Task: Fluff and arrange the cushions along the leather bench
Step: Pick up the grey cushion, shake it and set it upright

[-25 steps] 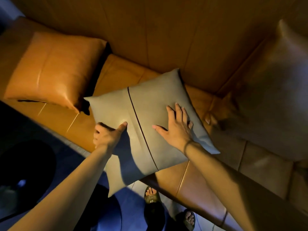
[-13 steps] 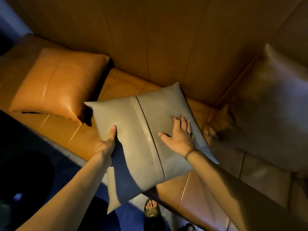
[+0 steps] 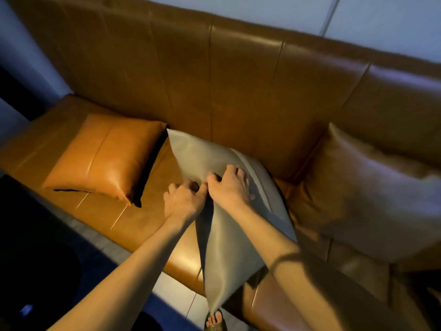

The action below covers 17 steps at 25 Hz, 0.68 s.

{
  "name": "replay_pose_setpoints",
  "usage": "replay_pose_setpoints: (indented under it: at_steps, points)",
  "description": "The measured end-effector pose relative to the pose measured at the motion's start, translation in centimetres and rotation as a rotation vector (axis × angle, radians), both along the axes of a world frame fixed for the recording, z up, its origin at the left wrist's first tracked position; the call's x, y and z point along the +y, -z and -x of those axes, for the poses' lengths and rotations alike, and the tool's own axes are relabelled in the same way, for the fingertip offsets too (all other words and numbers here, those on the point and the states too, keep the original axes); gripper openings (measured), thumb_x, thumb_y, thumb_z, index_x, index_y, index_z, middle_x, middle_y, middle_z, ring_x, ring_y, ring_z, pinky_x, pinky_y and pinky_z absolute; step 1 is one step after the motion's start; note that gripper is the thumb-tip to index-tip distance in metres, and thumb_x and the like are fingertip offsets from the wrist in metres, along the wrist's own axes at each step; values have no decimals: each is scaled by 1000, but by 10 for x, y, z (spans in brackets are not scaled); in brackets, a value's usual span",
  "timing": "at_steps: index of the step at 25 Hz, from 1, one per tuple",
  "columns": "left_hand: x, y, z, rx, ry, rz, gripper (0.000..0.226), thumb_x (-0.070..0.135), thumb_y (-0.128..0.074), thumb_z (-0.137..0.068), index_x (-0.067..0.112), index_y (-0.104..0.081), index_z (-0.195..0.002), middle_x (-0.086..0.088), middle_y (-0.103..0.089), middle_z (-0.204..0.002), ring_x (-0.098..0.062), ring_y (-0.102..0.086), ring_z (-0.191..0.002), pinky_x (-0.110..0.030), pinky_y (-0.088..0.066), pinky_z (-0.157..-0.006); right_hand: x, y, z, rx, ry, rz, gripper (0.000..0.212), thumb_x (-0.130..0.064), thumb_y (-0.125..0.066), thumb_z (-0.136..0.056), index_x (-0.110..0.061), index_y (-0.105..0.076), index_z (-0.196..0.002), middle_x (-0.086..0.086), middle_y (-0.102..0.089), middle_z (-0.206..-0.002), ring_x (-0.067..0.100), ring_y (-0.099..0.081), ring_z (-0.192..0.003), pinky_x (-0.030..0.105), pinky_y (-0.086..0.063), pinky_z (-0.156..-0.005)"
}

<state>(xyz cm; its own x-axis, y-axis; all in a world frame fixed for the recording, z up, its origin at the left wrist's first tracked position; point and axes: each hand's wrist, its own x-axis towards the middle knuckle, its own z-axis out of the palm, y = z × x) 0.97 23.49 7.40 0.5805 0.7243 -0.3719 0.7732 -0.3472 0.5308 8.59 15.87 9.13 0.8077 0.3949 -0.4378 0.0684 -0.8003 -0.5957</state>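
Note:
A grey cushion (image 3: 202,154) stands tilted on edge over the middle of the tan leather bench (image 3: 133,218), its lower corner hanging past the seat's front. My left hand (image 3: 183,201) grips its left edge with curled fingers. Touching that hand, my right hand (image 3: 229,185) presses and pinches the cushion's face. An orange leather cushion (image 3: 105,158) lies flat on the seat at the left. A brown-grey cushion (image 3: 367,187) leans in the bench corner at the right, blurred.
The padded leather backrest (image 3: 238,80) runs behind the cushions, with a pale wall (image 3: 381,22) above. A dark round object (image 3: 35,271) sits on the floor at the lower left. My sandalled foot (image 3: 214,321) stands below the seat's front edge.
The grey cushion has turned from lying flat to standing on edge, moved toward the backrest. My hands have come together on its left side. The view has tilted up.

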Motion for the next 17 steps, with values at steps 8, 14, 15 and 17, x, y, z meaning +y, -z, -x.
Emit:
replay_pose_setpoints:
  at_steps: [8,14,15,17]
  points:
    - [-56,-30,-17,-426,275,100,30,40,-64,-85,28,-61,-113,7,-62,-109,-14,-59,-98,-40,-52,-83,7,-49,-49,-215,-26,141,113,-64,-68,-74,-23,0,-154,7,-2,-164,39,1,-149,74,-3,-108]
    - [-42,-33,-19,-479,206,410,14,19,-60,-92,25,-70,-99,11,-69,-90,-6,-62,-91,-9,-46,-74,10,-59,-63,-286,-88,350,78,-44,-69,-84,-24,-29,-147,12,-33,-142,37,-33,-128,65,-35,-98]
    - [-32,-36,-18,-491,135,460,14,14,-58,-94,21,-70,-98,10,-68,-88,-7,-61,-89,-7,-45,-69,12,-59,-60,-292,-85,329,65,-38,-68,-86,-25,-37,-141,10,-36,-139,36,-34,-126,63,-37,-96]
    - [-6,-41,-17,-456,17,471,14,20,-57,-95,17,-65,-107,6,-65,-95,-10,-59,-91,-15,-46,-71,15,-67,-59,-300,-79,262,51,-30,-67,-87,-27,-45,-134,8,-41,-134,34,-37,-123,59,-39,-94]
